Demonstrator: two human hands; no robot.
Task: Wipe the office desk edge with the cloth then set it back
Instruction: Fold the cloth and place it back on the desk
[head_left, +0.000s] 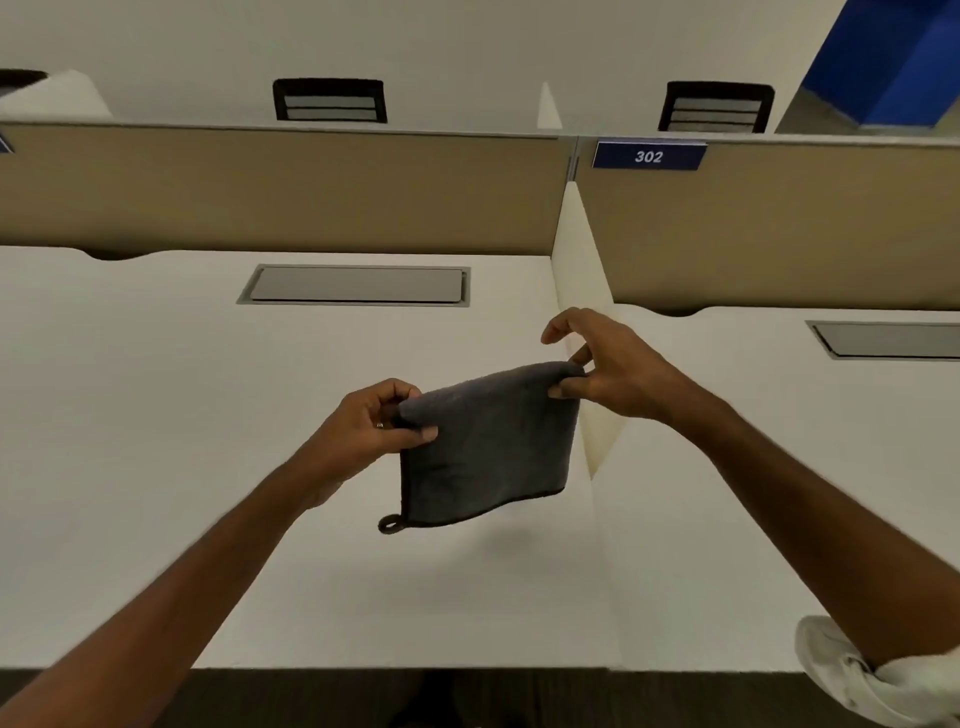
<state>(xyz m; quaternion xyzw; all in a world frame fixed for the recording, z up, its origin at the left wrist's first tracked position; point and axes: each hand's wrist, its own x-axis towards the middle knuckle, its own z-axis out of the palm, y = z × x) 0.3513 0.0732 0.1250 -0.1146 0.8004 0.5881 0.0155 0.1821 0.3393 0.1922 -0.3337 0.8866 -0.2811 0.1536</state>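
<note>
Your left hand (374, 423) pinches the grey cloth (488, 447) at its upper left corner; your right hand (605, 366) pinches the upper right corner, other fingers (558, 325) spread. The cloth hangs between them above the white counter (156, 415). Beyond stand a white divider (576, 249), tan partition (285, 187) and a "302" sign (649, 156).

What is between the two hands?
The head view shows the grey cloth stretched between them. The left hand pinches one top corner, the right hand the other, and it hangs above the white desk.
</note>
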